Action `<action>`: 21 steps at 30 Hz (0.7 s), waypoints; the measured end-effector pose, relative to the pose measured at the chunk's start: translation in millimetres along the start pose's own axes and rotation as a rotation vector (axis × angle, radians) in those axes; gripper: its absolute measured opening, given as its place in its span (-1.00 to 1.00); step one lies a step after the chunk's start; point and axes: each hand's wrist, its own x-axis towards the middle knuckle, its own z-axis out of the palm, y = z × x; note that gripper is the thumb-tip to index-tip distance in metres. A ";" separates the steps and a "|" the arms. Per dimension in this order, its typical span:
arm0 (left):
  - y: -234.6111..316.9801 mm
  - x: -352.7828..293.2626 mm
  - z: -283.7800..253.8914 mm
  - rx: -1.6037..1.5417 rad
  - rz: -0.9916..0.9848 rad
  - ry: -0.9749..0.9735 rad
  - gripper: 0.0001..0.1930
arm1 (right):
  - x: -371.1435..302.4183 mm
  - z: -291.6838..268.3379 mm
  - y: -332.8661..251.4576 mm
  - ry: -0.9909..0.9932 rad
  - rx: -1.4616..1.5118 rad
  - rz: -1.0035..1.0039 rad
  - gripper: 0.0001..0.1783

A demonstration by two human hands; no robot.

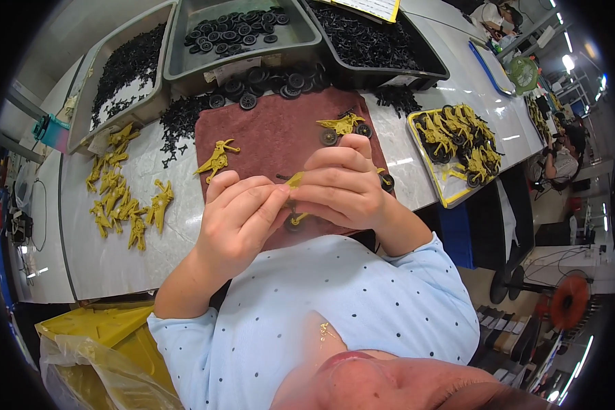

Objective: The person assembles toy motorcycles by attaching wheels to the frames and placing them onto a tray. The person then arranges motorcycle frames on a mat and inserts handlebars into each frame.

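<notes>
My left hand (pixel 238 213) and my right hand (pixel 343 186) meet over a dark red cloth (pixel 266 133), fingertips pinched together. Between them they grip a yellow toy motorcycle (pixel 295 180), mostly hidden by the fingers. A yellow part and a dark wheel show just below the fingertips. On the cloth, a yellow toy motorcycle body (pixel 217 158) without wheels lies beyond my left hand. Past my right hand rests another yellow toy motorcycle (pixel 343 124) with black wheels. One more black wheel (pixel 387 182) peeks out beside my right wrist.
Several yellow bodies (pixel 116 198) lie loose at left. Along the back stand a bin of small black parts (pixel 82 140), a wheel bin (pixel 174 61) and a black-part bin (pixel 430 75). Loose wheels (pixel 248 101) spill before them. At right, a yellow-rimmed tray (pixel 427 167) holds wheeled motorcycles.
</notes>
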 end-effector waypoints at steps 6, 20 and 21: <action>1.9 -1.1 1.2 0.089 -0.026 0.030 -0.72 | 0.7 4.8 -0.2 -0.001 -0.066 0.042 -0.72; -2.6 -9.3 15.3 0.325 0.082 0.268 -0.78 | -27.9 22.1 -10.8 0.219 -0.132 0.011 -0.58; -3.1 -9.4 14.4 0.323 0.083 0.267 -0.78 | -27.0 26.1 -9.0 0.219 -0.133 0.012 -0.58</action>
